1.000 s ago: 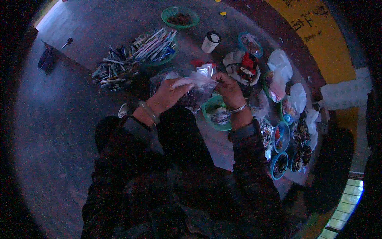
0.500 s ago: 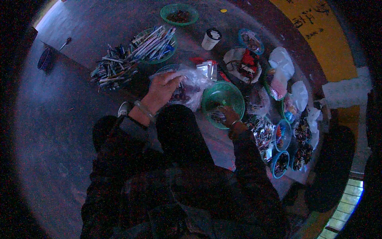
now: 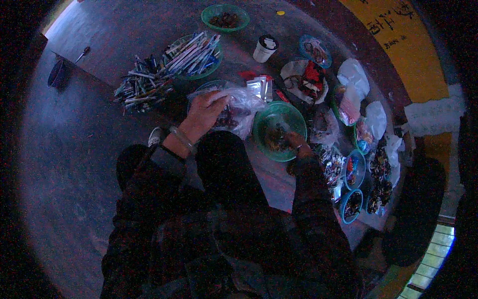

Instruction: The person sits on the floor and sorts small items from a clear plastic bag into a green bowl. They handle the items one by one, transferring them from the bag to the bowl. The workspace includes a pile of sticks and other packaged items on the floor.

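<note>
My left hand [image 3: 205, 110] is closed on the upper edge of a clear plastic bag [image 3: 242, 102], which has small dark pieces showing through it. The bag lies over a round basin whose rim [image 3: 215, 83] partly shows. To the right sits a green translucent bowl [image 3: 279, 112] with small brownish bits [image 3: 275, 138] at its bottom. Over this bowl's right side reaches my right hand [image 3: 297, 140], its fingers pointing into it. Dim light and blur hide whether those fingers grip anything. Silvery packets [image 3: 260, 88] lie just behind the bag and bowl.
Pens heap over a green basin [image 3: 215, 67] and the floor at the far left. A white cup with a dark lid [image 3: 265, 48] and another green basin [image 3: 225, 9] stand farther back. Plastic bags [image 3: 352, 77], small baskets [image 3: 351, 205] and loose silvery parts crowd the right.
My right hand has shifted slightly right within the green bowl, and silvery bits seen near its fingers there no longer show. My left hand stays on the bag.
</note>
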A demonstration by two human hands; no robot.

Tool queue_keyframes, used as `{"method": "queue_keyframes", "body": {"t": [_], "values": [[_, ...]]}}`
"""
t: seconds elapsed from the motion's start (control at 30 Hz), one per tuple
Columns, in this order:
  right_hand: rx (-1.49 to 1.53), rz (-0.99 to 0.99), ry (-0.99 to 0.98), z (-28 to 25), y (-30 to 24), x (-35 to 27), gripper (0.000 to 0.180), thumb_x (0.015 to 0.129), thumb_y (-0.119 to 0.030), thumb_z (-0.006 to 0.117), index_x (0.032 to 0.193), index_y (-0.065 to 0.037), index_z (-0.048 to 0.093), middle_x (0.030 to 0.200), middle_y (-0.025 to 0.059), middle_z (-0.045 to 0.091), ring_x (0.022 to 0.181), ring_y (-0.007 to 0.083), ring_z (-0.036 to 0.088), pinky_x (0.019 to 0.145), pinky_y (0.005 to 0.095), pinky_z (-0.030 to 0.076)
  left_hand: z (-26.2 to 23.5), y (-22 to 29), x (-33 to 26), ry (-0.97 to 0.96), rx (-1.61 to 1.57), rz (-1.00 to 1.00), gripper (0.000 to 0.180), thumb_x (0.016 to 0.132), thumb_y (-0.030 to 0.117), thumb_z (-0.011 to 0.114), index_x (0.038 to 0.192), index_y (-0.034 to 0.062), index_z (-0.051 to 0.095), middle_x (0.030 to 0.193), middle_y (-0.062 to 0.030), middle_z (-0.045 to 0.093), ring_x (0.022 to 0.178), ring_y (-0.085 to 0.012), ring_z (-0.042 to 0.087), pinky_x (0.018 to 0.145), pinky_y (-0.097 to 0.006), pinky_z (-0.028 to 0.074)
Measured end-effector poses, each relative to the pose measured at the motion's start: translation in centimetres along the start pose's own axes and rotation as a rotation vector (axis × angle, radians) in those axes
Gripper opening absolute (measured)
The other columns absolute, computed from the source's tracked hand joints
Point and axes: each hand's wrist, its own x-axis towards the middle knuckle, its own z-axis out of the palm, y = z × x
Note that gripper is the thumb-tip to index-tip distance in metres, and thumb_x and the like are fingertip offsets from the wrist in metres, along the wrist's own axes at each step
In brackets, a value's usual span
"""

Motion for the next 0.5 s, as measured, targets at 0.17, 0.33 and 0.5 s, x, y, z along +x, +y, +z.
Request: {"method": "queue_keyframes", "body": {"t": [0.17, 0.33, 0.5], "values": [[-0.386, -0.057, -0.098, -1.1, 0.5, -1.3, 0.025, 0.072, -0.021, 0.057, 0.093, -0.009, 0.061, 0.095, 0.0115, 0.060, 0.072, 0.0261, 0.060, 0.064, 0.0364, 0.049, -0.4, -1.1, 0.9, -0.021, 0.425, 0.529, 0.016, 0.081, 0.011, 0.052, 0.094, 0.0033, 0.058, 0.084, -0.0125, 0.058, 0.069, -0.0257, 0.057, 0.061, -0.033, 0.046], [-0.602, -0.006, 0.200, -0.4, 3.1, -0.6, 0.024, 0.069, -0.021, 0.059, 0.091, -0.011, 0.062, 0.095, 0.0104, 0.059, 0.076, 0.0261, 0.060, 0.065, 0.0365, 0.049, -0.2, -1.3, 0.5, -0.067, 0.388, 0.465, 0.018, 0.078, 0.005, 0.051, 0.096, 0.0040, 0.056, 0.091, -0.0118, 0.056, 0.071, -0.0276, 0.057, 0.060, -0.035, 0.047], [-0.817, 0.065, 0.342, -0.8, 5.3, 0.7, 0.024, 0.067, -0.021, 0.062, 0.089, -0.012, 0.062, 0.095, 0.0093, 0.059, 0.080, 0.0262, 0.060, 0.066, 0.0366, 0.050, -0.2, -0.4, 0.4, -0.104, 0.292, 0.353, 0.018, 0.078, 0.005, 0.052, 0.095, 0.0043, 0.057, 0.089, -0.0111, 0.056, 0.070, -0.0271, 0.057, 0.059, -0.034, 0.047]]}}
